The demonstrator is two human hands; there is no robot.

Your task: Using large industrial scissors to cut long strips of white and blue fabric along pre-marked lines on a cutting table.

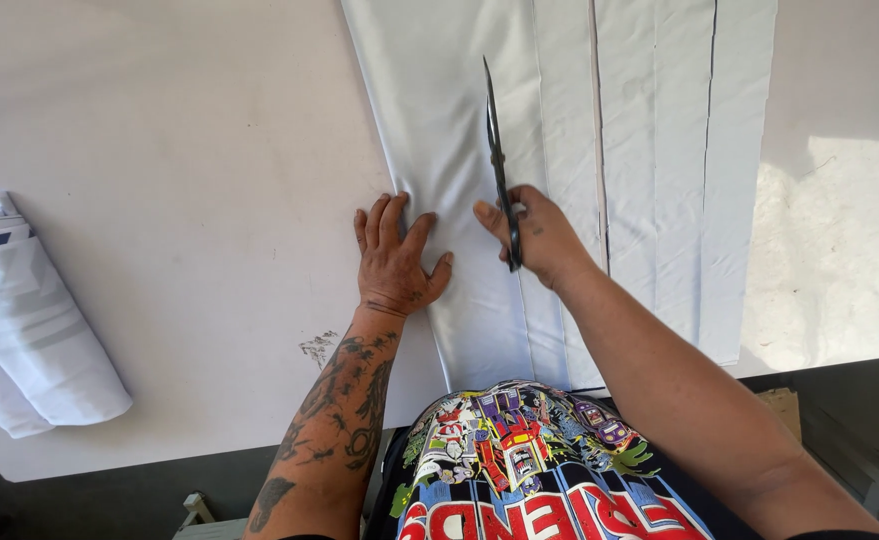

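From the head view, my left hand (pixel 396 258) lies flat on the white cloth (pixel 459 130), fingers spread apart and pressing it down near its left edge, just left of centre in the frame. My right hand (pixel 537 235) sits right beside it, fingers clamped on the handles of the scissors (pixel 497 160), whose dark blades point straight up the frame, closed or nearly so, over the cloth. The cloth runs from the top centre down to my shirt, with cut strips (pixel 679 170) lying side by side to the right. It all rests on a white table (pixel 159 150). A folded white bundle (pixel 29 320) lies at the left edge.
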